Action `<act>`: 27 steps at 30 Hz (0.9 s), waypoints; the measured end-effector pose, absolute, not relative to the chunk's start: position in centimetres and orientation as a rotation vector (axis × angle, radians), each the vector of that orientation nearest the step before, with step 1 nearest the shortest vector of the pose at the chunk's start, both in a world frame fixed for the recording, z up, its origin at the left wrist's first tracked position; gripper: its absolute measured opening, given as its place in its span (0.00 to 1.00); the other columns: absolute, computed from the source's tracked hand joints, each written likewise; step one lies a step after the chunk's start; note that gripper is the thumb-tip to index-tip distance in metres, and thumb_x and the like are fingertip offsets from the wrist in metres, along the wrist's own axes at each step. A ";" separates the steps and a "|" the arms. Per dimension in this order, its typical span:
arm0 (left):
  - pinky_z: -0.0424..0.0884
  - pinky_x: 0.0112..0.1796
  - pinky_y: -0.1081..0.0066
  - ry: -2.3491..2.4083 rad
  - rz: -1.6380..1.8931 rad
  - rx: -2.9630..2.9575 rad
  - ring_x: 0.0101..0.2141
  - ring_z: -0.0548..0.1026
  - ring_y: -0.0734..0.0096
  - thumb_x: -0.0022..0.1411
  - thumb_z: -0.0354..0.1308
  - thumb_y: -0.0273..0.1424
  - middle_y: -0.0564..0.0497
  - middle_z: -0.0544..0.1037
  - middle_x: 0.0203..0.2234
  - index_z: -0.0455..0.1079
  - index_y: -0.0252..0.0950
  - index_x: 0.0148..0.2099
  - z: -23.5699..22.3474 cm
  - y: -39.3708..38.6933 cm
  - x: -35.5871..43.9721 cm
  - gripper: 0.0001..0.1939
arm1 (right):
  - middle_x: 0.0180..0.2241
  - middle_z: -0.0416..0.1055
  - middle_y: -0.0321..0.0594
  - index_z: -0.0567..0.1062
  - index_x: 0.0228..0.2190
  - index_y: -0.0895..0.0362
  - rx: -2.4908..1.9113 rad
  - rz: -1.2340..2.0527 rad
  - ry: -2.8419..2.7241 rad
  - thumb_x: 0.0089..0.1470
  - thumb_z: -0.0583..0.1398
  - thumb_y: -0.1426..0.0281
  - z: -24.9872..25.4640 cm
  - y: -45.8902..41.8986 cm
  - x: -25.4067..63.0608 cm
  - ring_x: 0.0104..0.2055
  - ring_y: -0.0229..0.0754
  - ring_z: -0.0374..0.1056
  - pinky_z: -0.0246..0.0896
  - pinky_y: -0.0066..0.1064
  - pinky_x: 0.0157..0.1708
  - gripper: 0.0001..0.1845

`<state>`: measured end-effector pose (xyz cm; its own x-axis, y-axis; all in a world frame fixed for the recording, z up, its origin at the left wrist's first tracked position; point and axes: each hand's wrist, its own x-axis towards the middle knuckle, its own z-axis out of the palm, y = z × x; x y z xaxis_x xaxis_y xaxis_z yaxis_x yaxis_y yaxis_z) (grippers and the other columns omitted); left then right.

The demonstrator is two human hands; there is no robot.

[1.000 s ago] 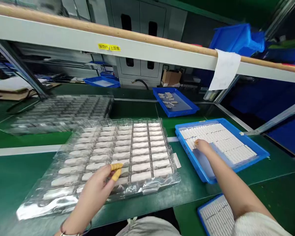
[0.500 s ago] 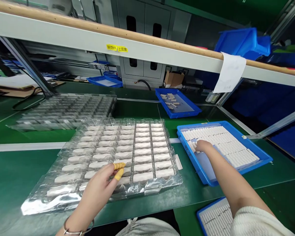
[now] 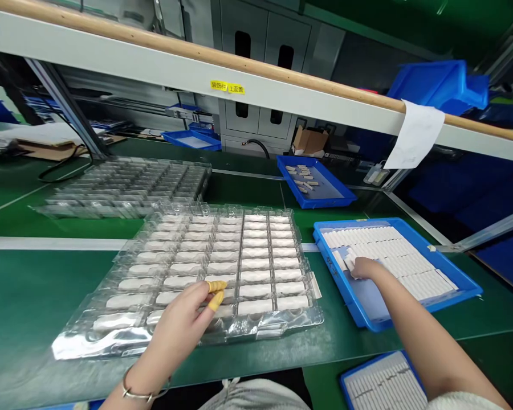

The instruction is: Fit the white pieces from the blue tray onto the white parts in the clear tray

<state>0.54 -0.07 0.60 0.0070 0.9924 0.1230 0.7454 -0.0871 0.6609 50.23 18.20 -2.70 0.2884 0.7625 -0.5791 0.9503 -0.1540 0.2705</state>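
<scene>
I am holding my left hand (image 3: 194,307) over the clear tray (image 3: 81,344) of white pieces (image 3: 256,263) on the table (image 3: 21,307), thumb and forefinger (both wearing yellow covers (image 3: 216,286)) nearly meeting. My right hand (image 3: 367,269) is touching loose pieces (image 3: 349,262) inside the blue bin (image 3: 342,299); whether either hand is gripping anything, I cannot tell.

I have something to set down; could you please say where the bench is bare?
The green bench is bare left of the filled clear tray, this side of the white stripe, and again between the clear tray stack and the sparsely filled blue tray. It is crowded around the left hand over the filled tray and right hand in the neighbouring blue tray.
</scene>
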 end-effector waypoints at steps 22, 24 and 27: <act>0.72 0.36 0.64 1.798 0.805 1.900 0.37 0.76 0.59 0.66 0.48 0.45 0.48 0.78 0.34 0.71 0.40 0.39 0.9 -0.1 0.8 0.16 | 0.47 0.72 0.44 0.72 0.49 0.60 2.085 -0.502 1.597 0.62 0.61 0.63 -3.2 21.0 47.5 0.44 0.44 0.72 0.71 0.40 0.43 0.17; 0.72 0.35 0.65 1.797 0.803 1.896 0.36 0.76 0.59 0.67 0.48 0.44 0.49 0.77 0.33 0.71 0.40 0.38 0.9 -0.2 0.8 0.16 | 0.49 0.71 0.45 0.72 0.50 0.59 2.107 -0.482 1.607 0.62 0.61 0.63 -3.2 21.0 47.6 0.47 0.45 0.71 0.70 0.42 0.45 0.17; 0.72 0.35 0.65 1.779 0.814 1.879 0.36 0.75 0.60 0.67 0.48 0.44 0.49 0.76 0.33 0.70 0.40 0.37 1.0 -0.2 0.7 0.16 | 0.49 0.71 0.45 0.72 0.49 0.59 2.133 -0.501 1.605 0.62 0.61 0.63 -3.1 21.0 47.9 0.46 0.45 0.71 0.70 0.42 0.45 0.17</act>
<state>0.74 -0.22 0.97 0.0071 0.9923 0.1238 0.7426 -0.0881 0.6639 47.90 20.98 -3.06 0.2676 0.8107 -0.5207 0.9630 -0.2435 0.1157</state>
